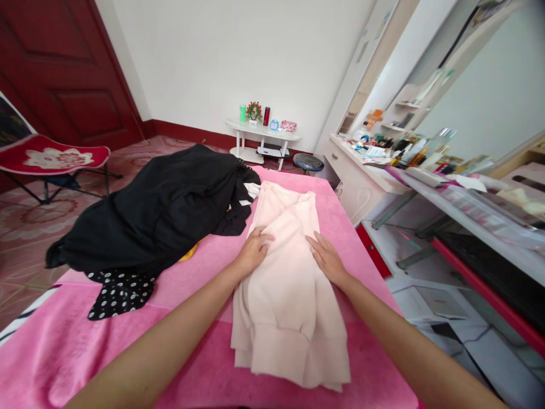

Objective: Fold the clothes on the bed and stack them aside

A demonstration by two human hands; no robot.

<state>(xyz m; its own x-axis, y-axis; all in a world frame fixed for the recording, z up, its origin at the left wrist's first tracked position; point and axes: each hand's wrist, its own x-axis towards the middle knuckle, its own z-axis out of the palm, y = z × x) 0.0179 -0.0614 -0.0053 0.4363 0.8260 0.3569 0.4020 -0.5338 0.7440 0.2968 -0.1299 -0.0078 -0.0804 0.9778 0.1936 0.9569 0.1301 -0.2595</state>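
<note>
Evidently, the garment is lying long and narrow on the blanket, at the middle of the scene, with its ribbed bands pointing to the near end. Its left edge is being touched by the left hand, whose fingers are bending loosely; whether any cloth is being pinched there cannot be told. Its right edge is being covered by the right hand, with the fingers spreading apart. Layers are already overlapping, so the lengthwise arranging is being judged mostly done. Still, creases are showing near the middle, the near bands are lying unevenly, and no crosswise fold is being seen. On the left, the black cloth is lying loosely heaped, with dotted cloth poking out at its near end. Neither is being touched, and both are apparently lying unarranged.
</note>
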